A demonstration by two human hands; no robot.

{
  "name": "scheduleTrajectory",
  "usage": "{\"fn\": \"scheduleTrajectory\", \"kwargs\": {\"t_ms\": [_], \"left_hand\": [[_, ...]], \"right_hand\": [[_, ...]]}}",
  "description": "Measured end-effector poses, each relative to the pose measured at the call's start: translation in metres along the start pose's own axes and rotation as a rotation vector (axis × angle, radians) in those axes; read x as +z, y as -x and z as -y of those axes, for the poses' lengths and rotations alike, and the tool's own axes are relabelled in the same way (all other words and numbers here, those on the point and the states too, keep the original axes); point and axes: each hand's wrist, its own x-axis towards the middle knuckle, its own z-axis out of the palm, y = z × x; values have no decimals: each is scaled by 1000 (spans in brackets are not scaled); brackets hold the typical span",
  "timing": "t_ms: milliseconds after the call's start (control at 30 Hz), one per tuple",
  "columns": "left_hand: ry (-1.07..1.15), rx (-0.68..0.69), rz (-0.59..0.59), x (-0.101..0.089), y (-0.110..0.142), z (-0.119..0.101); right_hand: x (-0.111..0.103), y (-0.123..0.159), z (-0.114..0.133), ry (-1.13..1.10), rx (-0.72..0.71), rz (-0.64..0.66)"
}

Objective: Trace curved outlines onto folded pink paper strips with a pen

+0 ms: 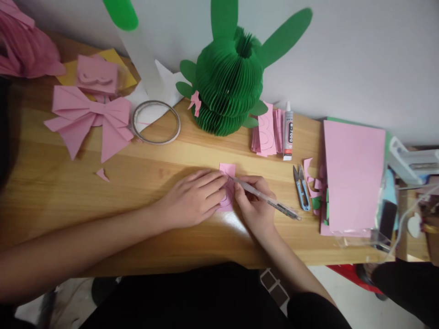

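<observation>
My right grip (258, 212) pinches a pen (267, 198), its tip at the pink slip (230, 196) in the centre of the frame. My left grip (192, 198) lies flat, fingers extended across the slip's left side on the tabletop (147, 176). Snips (303, 196) lie right of centre; a green paper ball (229, 82) stands at upper centre.

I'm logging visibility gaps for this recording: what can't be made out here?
Head view throughout:
Part of the pink slip and its drawn lines: covered by the left hand.
Whether the pen tip touches paper: too small and blurred.
Upright green ear: top cut off by the upper edge.
Pink bundle: cut off by the left edge.
</observation>
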Motion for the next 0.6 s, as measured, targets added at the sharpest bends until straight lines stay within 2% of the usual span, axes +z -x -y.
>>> {"fn": "scheduleTrajectory", "kwargs": {"t_ms": [267,600], "left_hand": [[23,-22,1,1,1,0],[20,-17,-5,1,0,-1]], "right_hand": [[-1,2,1,-2,-19,-22],[0,-4,-1,14,-32,20]]}}
